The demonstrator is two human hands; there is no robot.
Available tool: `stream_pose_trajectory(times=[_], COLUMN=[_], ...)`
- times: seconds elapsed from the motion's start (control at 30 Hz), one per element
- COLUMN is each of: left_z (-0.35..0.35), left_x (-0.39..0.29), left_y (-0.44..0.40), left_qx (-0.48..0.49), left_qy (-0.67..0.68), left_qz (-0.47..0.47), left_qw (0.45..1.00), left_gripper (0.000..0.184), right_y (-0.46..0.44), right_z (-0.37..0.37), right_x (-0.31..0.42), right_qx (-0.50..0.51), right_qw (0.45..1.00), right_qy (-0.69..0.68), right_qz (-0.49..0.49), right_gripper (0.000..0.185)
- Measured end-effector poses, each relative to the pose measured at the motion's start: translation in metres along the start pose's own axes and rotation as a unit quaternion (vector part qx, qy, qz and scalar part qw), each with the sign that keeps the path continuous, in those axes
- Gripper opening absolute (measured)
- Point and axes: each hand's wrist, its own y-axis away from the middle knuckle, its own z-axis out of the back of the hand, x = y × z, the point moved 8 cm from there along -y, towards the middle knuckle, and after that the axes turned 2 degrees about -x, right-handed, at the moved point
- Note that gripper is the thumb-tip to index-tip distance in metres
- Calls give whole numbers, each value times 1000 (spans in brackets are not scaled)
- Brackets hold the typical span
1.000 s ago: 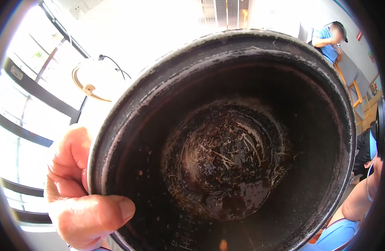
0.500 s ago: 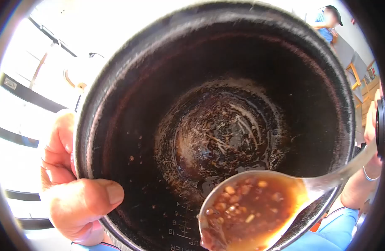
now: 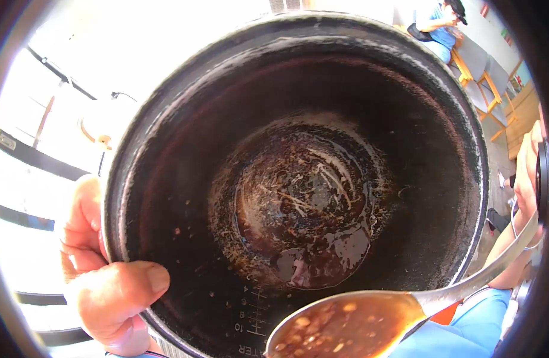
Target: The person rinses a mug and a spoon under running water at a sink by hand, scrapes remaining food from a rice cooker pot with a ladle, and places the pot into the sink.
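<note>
A dark, scuffed cooker pot (image 3: pixel 429 155) with scale marks inside faces me, its mouth tilted toward the camera. My left hand (image 3: pixel 116 292) grips its rim at the lower left, thumb inside and fingers outside. Brown liquid (image 3: pixel 322 262) pools on the worn bottom. In front of the pot's lower right rim, a metal ladle (image 3: pixel 459 291) carries brown sauce (image 3: pixel 352 325) with small pale bits; the bowl's lower edge is cut off by the frame. At the right edge, my right hand (image 3: pixel 527 173) is closed around the ladle's handle end, its fingers partly hidden.
At the upper right a person (image 3: pixel 441 30) in blue sits beside wooden chairs (image 3: pixel 486 86) with grey cushions. A wooden surface (image 3: pixel 525 119) stands nearby. Blue clothing (image 3: pixel 459 334) shows below the ladle. A dark round object (image 3: pixel 544 185) overlaps the right edge.
The ladle has moved down and slightly left, away from the pot's middle. The pot has shifted a little left, and more liquid shows pooled on its bottom. My left hand keeps its grip.
</note>
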Motion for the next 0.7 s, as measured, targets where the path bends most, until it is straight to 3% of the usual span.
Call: stream_pose_trajectory(times=[0.07, 0.13, 0.2, 0.23, 0.33, 0.6, 0.67, 0.7], left_z=[6, 10, -1, -4, -8, -4, 2, 6], left_x=[1, 3, 0, -2, -3, 3, 2, 3], left_y=[0, -3, -5, -2, -2, 0, -1, 2], left_qx=[3, 73, 115, 64, 10, 13, 77, 65], left_qy=[-11, 9, 17, 2, -8, 39, -21, -18], left_qz=[13, -4, -15, -18, -18, 16, -16, -13], left_qw=[1000, 997, 993, 998, 1000, 999, 997, 998], left_gripper=[19, 35, 47, 30, 17, 21, 30, 30], right_y=[-2, -2, -1, 1, 1, 4, 6, 7], right_z=[-3, 5, 3, 1, -4, -8, -9, -12], right_x=[2, 5, 3, 2, 4, 14, 15, 16], right_qx=[-51, -65, 92, 145, 150, 23, -9, -19], right_qw=[999, 998, 995, 987, 988, 999, 999, 998], right_qy=[-6, -18, -39, -46, -11, 25, 35, 40], right_qz=[15, 17, -28, -43, -26, 23, 40, 47], right_gripper=[41, 42, 42, 42, 42, 34, 32, 31])
